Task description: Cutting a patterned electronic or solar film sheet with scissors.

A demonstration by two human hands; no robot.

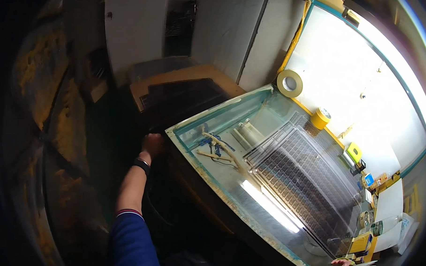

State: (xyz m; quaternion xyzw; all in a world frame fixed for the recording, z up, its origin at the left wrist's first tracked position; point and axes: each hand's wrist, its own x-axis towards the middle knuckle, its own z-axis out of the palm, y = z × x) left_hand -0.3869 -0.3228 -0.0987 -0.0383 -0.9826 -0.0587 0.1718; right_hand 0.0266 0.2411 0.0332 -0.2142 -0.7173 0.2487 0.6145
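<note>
Counter [219, 177]: slants from upper left to lower right; teal strips along the raised rim.
Panel [344, 77]: brightly lit, along the counter's far side.
Sheet [299, 172]: dark, gridded, in the middle of the counter; long axis runs upper left to lower right, roughly with the near rim. Glare beside its near edge.
Left hand [153, 144]: dim, just outside the counter's left corner; fingers look curled, cannot tell if on anything. Sheet lies to its right and a little lower, well apart.
Right hand [340, 264]: cut by the lower edge of view, just past the sheet's lower end, so the nearer hand. Sheet runs up and left from it. Fingers closed round scissors.
Scissors [367, 264]: in that hand, pale blades toward the right, away from the sheet.
Tape [320, 120]: yellow roll, far side, beside the panel.
</note>
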